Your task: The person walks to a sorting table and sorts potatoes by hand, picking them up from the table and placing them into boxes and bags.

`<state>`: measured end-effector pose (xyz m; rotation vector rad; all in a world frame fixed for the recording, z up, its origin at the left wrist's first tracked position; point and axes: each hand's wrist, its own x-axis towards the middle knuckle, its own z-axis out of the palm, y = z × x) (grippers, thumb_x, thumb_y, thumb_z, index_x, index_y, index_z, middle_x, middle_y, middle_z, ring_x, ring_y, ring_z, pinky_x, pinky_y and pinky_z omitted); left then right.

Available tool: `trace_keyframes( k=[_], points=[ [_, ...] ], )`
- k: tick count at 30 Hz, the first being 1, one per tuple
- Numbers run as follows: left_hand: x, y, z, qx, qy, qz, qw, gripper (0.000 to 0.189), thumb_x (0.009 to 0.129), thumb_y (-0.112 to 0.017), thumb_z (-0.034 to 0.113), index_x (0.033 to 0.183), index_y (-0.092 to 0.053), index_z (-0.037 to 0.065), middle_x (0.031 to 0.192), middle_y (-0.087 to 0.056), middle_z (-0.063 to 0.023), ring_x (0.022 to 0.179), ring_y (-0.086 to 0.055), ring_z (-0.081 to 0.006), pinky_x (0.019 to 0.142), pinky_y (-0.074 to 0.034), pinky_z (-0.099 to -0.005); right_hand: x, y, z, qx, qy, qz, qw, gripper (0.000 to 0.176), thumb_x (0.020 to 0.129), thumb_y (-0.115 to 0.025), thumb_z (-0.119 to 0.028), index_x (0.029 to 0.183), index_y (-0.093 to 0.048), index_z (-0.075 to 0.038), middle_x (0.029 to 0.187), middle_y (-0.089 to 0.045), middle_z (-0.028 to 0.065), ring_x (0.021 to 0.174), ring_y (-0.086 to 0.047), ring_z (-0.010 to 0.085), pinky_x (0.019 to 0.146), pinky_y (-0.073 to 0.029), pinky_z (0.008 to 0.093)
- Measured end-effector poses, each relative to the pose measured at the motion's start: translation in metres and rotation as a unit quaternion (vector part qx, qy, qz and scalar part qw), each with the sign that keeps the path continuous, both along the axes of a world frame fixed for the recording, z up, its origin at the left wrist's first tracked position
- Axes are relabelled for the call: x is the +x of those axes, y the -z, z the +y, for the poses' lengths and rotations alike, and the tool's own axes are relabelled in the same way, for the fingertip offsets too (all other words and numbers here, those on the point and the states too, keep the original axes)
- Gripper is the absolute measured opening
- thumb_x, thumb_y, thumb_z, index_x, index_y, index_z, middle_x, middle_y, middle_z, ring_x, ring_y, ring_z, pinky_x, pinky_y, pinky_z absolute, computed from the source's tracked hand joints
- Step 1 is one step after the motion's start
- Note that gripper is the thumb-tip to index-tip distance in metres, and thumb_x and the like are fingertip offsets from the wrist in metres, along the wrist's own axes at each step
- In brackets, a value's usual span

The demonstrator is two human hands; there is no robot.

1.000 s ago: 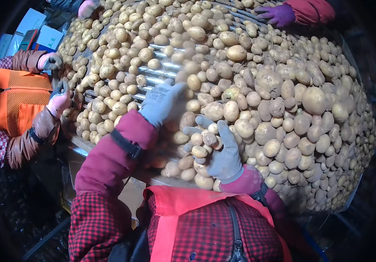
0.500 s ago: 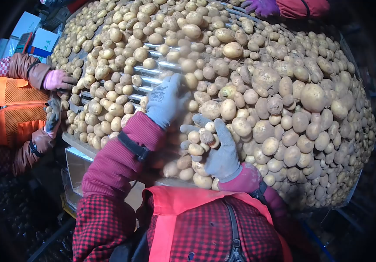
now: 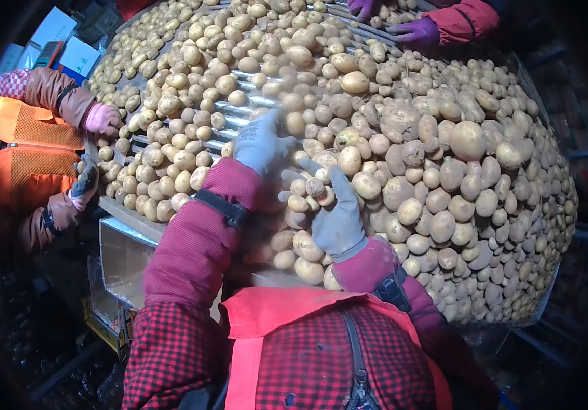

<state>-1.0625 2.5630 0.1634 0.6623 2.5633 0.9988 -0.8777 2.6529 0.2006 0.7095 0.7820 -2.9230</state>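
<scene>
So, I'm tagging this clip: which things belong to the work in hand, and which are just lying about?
In hand: grey-gloved right hand, cupping small tan potatoes; grey-gloved left hand, over the heap of brown potatoes; ribbed metal roller table.
Lying about: white-and-blue cardboard boxes; brown cardboard box below the table edge.

1. The left hand (image 3: pixel 261 143) is blurred; its fingertips smear into the potatoes (image 3: pixel 444 198), and whatever lies under its palm is hidden;
2. the right hand (image 3: pixel 336 217) cups several small potatoes (image 3: pixel 305 195); how many sit behind its fingers cannot be told;
3. the metal rollers (image 3: pixel 239 109) show only in gaps; the pile covers the rest;
4. a co-worker's purple gloves (image 3: pixel 413 31) are cut off by the top edge;
5. the orange-vested person (image 3: pixel 20 143) fades into the dark left rim; what their lower glove (image 3: pixel 85 184) grips is too small to tell.
</scene>
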Motion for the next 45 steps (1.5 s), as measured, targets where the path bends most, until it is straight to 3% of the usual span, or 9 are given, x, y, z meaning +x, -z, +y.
trace_keyframes(
  k=[12, 18, 20, 25, 26, 34, 36, 39, 45],
  points=[
    [0.093, -0.068, -0.052, 0.428, -0.114, -0.213, 0.871, 0.031, 0.09, -0.077, 0.009, 0.119, -0.066, 0.002, 0.101, -0.071, -0.0047, 0.084, -0.067, -0.01, 0.071, -0.057, -0.0251, 0.003, -0.019, -0.014, -0.124, -0.046, 0.001, 0.991, 0.046, 0.106, -0.046, -0.048, 0.136, -0.058, -0.016, 0.086, -0.055, -0.0045, 0.079, -0.055, 0.0147, 0.068, -0.05, 0.0277],
    [0.149, -0.061, -0.089, 0.549, -0.176, -0.191, 0.794, 0.031, 0.089, -0.076, 0.006, 0.119, -0.067, 0.002, 0.102, -0.071, -0.0086, 0.085, -0.07, -0.017, 0.072, -0.058, -0.0306, 0.026, 0.01, -0.031, 0.082, -0.173, 0.184, 0.964, 0.042, 0.11, -0.041, -0.03, 0.144, -0.048, -0.006, 0.129, -0.061, 0.0096, 0.116, -0.059, 0.0236, 0.101, -0.049, 0.0392],
    [0.161, -0.055, -0.114, 0.339, -0.142, 0.219, 0.904, 0.031, 0.085, -0.079, 0.009, 0.115, -0.07, 0.002, 0.106, -0.07, -0.0131, 0.093, -0.07, -0.0246, 0.079, -0.058, -0.0349, 0.031, 0.007, -0.049, -0.07, -0.193, 0.148, 0.967, 0.042, 0.111, -0.039, -0.026, 0.146, -0.044, -0.003, 0.136, -0.06, 0.0115, 0.125, -0.057, 0.0231, 0.11, -0.046, 0.0397],
    [0.202, -0.063, -0.171, 0.271, -0.183, 0.284, 0.901, 0.029, 0.085, -0.075, 0.013, 0.112, -0.072, 0.003, 0.105, -0.07, -0.016, 0.098, -0.068, -0.0337, 0.084, -0.055, -0.0398, 0.038, -0.003, -0.113, 0.256, -0.24, 0.208, 0.913, 0.035, 0.1, -0.056, -0.017, 0.133, -0.054, -0.005, 0.129, -0.06, 0.0073, 0.118, -0.059, 0.0195, 0.105, -0.047, 0.0327],
    [0.209, -0.061, -0.183, 0.261, -0.177, 0.287, 0.905, 0.026, 0.087, -0.071, 0.015, 0.11, -0.072, 0.004, 0.103, -0.07, -0.0145, 0.096, -0.068, -0.0338, 0.085, -0.054, -0.0413, 0.04, -0.003, -0.126, 0.466, -0.225, 0.283, 0.807, 0.039, 0.095, -0.062, -0.014, 0.132, -0.055, -0.005, 0.127, -0.061, 0.0065, 0.115, -0.061, 0.0198, 0.102, -0.047, 0.0308],
    [0.272, -0.037, -0.265, 0.151, -0.357, 0.282, 0.878, 0.025, 0.085, -0.071, 0.019, 0.108, -0.072, 0.009, 0.111, -0.069, -0.0126, 0.101, -0.066, -0.0343, 0.089, -0.051, -0.0425, 0.046, 0.014, -0.22, 0.174, -0.424, 0.111, 0.882, 0.041, 0.089, -0.062, -0.002, 0.129, -0.055, -0.004, 0.115, -0.06, 0.004, 0.11, -0.058, 0.0128, 0.093, -0.048, 0.0253],
    [0.279, -0.029, -0.282, 0.142, -0.397, 0.297, 0.857, 0.026, 0.083, -0.072, 0.016, 0.108, -0.071, 0.009, 0.111, -0.069, -0.0134, 0.101, -0.067, -0.0343, 0.089, -0.052, -0.0423, 0.044, 0.029, -0.24, 0.303, -0.447, 0.318, 0.779, 0.041, 0.091, -0.063, 0.0, 0.131, -0.054, -0.005, 0.118, -0.059, 0.0048, 0.111, -0.058, 0.0133, 0.094, -0.049, 0.0263],
    [0.29, -0.03, -0.311, 0.128, -0.442, 0.307, 0.833, 0.027, 0.082, -0.072, 0.007, 0.109, -0.071, 0.007, 0.114, -0.069, -0.0136, 0.1, -0.068, -0.0338, 0.089, -0.054, -0.0417, 0.036, 0.035, -0.278, 0.105, -0.532, 0.124, 0.831, 0.038, 0.096, -0.059, 0.002, 0.133, -0.05, -0.004, 0.122, -0.061, 0.0093, 0.113, -0.061, 0.0174, 0.096, -0.052, 0.0295],
    [0.313, -0.028, -0.354, 0.082, -0.504, 0.293, 0.808, 0.028, 0.083, -0.071, 0.004, 0.111, -0.071, 0.007, 0.117, -0.068, -0.0133, 0.109, -0.065, -0.0332, 0.094, -0.053, -0.0394, 0.037, 0.041, -0.324, 0.277, -0.593, 0.361, 0.664, 0.064, 0.096, -0.061, -0.003, 0.152, -0.031, 0.001, 0.134, -0.057, 0.0146, 0.122, -0.059, 0.0224, 0.107, -0.047, 0.0355]
  ],
)
